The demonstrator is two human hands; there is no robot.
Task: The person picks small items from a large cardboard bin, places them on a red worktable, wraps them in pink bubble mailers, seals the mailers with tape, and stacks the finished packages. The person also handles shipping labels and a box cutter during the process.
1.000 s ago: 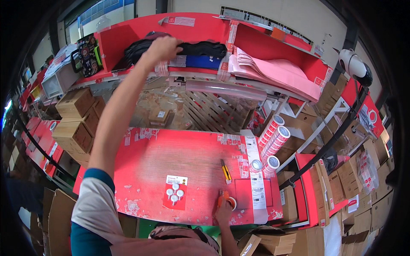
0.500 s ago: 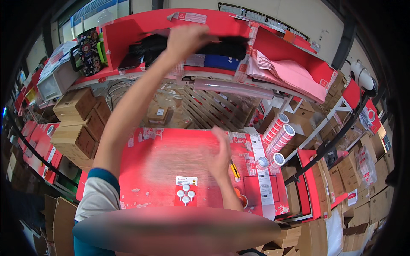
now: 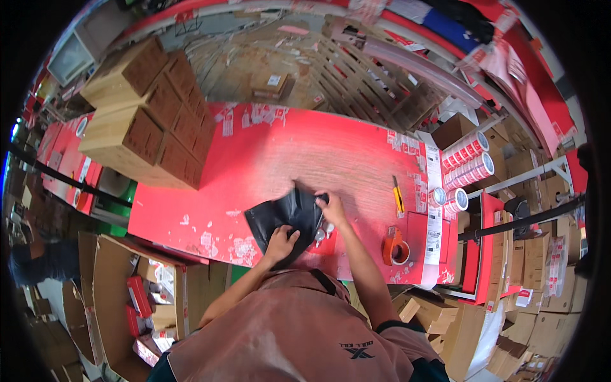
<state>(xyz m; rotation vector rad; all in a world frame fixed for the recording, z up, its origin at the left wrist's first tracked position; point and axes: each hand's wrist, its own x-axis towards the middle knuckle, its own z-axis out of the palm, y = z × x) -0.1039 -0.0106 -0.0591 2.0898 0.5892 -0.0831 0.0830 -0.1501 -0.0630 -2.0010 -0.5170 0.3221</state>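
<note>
A black plastic mailing bag (image 3: pixel 280 216) is spread in front of me at the near edge of the red table. My left hand (image 3: pixel 280 246) grips its lower side, with the thumb and fingers on the plastic. The upper right corner of the bag is pinched in my right hand (image 3: pixel 330 208). Partly covered by the bag lies a red card (image 3: pixel 328 244) with white round pieces on it. It rests just below my right wrist, and most of it is hidden.
The red table (image 3: pixel 344 140) carries stacked cartons (image 3: pixel 149 121) at left. On the right are a yellow utility knife (image 3: pixel 398 196), an orange tape dispenser (image 3: pixel 396 249) and tape rolls (image 3: pixel 468 162). An open carton (image 3: pixel 137 305) with packages stands at lower left.
My left hand has come down from the shelf of black bags, and a black bag is now in both hands over the red card. The view has tilted down toward the table.
</note>
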